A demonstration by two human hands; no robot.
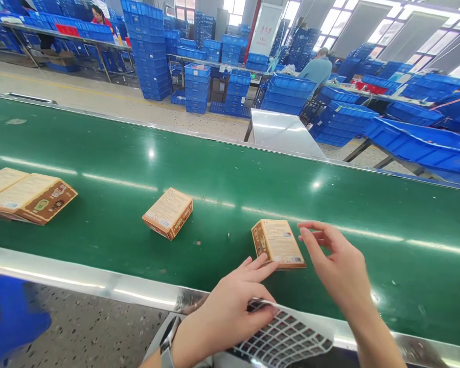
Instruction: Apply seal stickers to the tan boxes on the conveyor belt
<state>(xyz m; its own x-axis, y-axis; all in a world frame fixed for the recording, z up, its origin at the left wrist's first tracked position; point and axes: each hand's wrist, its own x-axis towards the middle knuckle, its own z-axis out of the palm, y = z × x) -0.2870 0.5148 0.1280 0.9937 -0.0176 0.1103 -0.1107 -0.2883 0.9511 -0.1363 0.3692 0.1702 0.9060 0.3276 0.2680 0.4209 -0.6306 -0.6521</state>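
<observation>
Reaching: both my hands are out over the green belt (230,168), working around one small box.
Landmark: the small box (278,244), tan with a brown side, lying flat on the belt near its near steel edge.
Left hand (230,306): just on the near side of that box, forefinger stretched out so its tip touches, or very nearly touches, the box's near corner; I cannot tell which.
Left fingers: the others are curled down on a sheet of stickers (287,335), pinning it under my palm against the belt's edge rail (99,283).
Right hand (339,266): just to the right of the box, fingers spread and loose, gripping nothing; the fingertips hover by the box's right edge, and contact is unclear.
Second box (168,212): same kind, well to the left of my box, lying askew on the belt.
Larger boxes (25,194): far left of my box, flat and overlapping, at the picture's edge.
Crates (417,140): blue, stacked and tilted beyond the belt's far side, behind my box.
Steel table (283,133): across the belt from my box, just past the far rail.
</observation>
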